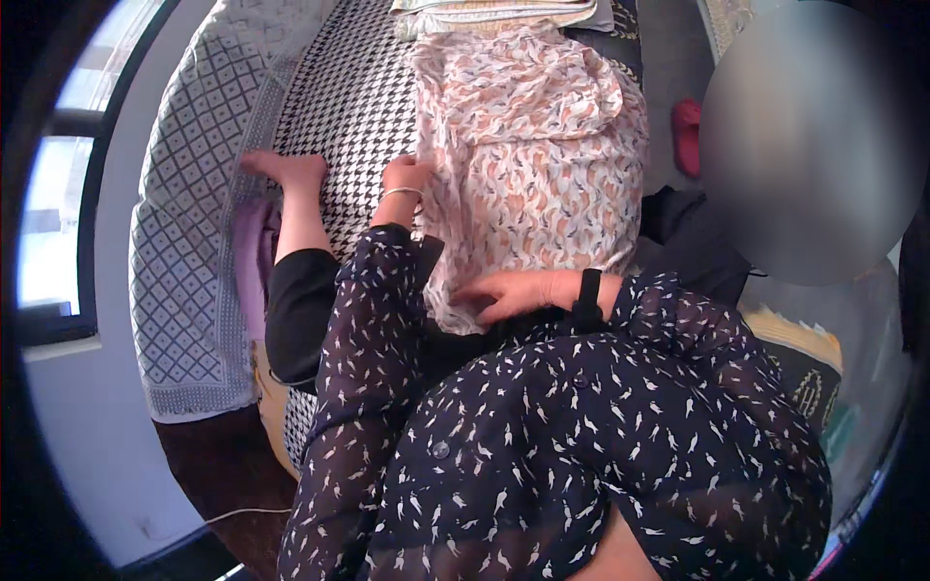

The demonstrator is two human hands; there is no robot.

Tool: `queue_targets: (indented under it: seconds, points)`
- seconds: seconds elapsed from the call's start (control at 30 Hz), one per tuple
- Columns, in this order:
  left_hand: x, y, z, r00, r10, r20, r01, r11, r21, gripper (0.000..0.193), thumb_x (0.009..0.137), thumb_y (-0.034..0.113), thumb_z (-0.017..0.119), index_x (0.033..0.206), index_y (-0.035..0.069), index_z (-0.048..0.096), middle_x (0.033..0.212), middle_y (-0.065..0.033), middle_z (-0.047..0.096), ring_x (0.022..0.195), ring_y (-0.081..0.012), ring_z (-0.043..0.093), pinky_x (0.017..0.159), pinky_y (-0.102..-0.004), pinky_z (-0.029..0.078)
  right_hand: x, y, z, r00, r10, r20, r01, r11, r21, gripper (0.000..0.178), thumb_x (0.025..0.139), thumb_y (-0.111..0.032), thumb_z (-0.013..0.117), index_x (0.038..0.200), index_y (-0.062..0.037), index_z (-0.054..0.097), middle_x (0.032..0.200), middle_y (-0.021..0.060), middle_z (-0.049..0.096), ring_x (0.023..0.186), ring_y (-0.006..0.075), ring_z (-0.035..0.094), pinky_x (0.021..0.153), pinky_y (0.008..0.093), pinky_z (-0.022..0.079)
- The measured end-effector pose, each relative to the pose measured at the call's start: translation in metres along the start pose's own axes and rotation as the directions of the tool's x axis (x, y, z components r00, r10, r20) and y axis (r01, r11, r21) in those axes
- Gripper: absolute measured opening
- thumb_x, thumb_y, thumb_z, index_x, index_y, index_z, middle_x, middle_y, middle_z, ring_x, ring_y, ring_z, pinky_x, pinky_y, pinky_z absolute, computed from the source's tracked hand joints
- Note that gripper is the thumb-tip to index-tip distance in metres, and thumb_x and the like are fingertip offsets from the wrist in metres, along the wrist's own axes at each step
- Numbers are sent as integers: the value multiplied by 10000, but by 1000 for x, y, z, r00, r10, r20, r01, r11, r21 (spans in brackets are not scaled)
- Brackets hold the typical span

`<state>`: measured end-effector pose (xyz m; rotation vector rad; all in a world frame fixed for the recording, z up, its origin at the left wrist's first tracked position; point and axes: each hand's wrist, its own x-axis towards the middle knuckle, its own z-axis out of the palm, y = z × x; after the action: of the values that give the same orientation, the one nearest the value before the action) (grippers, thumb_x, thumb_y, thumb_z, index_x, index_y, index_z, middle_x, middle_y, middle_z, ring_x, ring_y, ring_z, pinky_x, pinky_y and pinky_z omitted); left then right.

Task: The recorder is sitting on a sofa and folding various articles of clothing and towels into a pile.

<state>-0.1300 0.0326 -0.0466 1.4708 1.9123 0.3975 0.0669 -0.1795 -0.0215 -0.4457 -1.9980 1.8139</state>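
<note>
A pink, white and grey patterned cloth [547, 194] lies partly folded in front of me, its far part doubled over in creases. My left hand [405, 174], with a pale bracelet at the wrist, is closed on the cloth's left edge. Nearer to me, my right hand [513, 292] has a black band on its wrist and grips the bunched near left corner. Its fingertips are partly sunk in the folds. Between the two hands the edge of the cloth hangs loosely gathered.
Black-and-white houndstooth fabric [354, 87] covers the seat beneath. A grey diamond-patterned cover [199, 213] drapes the backrest beside the window. My bare foot [295, 169] rests left of the cloth. Folded textiles [494, 15] lie at the far end. A red shoe [687, 137] is at right, beside a blurred patch.
</note>
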Motion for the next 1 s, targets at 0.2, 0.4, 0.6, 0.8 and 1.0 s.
queue_targets:
  seconds: [0.2,0.4,0.6,0.8,1.0]
  points:
    - [4,-30,-29,958,-123,-258,162,977,137,443,677,344,784,934,8,652,807,-141,673,728,-262,645,705,-372,509,-8,-6,-2,994,90,56,-94,993,73,640,815,-302,685,1340,-10,466,1140,175,619,1010,243,589,886,356,466]
    - [-7,22,-11,756,542,-368,-496,840,219,436,715,233,769,1071,39,608,1083,-162,591,1024,-332,545,908,-406,434,-15,-35,-37,992,124,5,-123,984,131,486,842,-248,661,1246,-2,552,1090,141,652,972,215,612,874,333,482]
    - [64,97,1,513,783,-351,-715,616,330,439,821,221,692,1184,5,569,1164,-197,579,1094,-333,542,886,-391,493,-51,-48,-133,736,124,-665,-60,991,118,364,861,-160,643,1188,-15,576,1013,65,654,842,115,615,758,277,515]
    - [163,111,-3,970,82,-230,-76,997,33,845,717,394,774,1338,-55,419,1070,-235,640,996,-376,619,863,-408,500,-87,-57,-202,449,278,-849,-169,959,225,603,853,-140,654,1387,-39,394,1098,107,625,745,89,611,600,238,498]
    - [210,95,-17,929,66,-364,-85,996,-37,400,823,365,725,975,8,631,754,-88,665,585,-160,609,541,-341,500,-76,-36,-232,567,284,-773,-130,958,256,670,867,-85,643,1452,-69,316,1396,133,432,885,147,641,706,248,519]
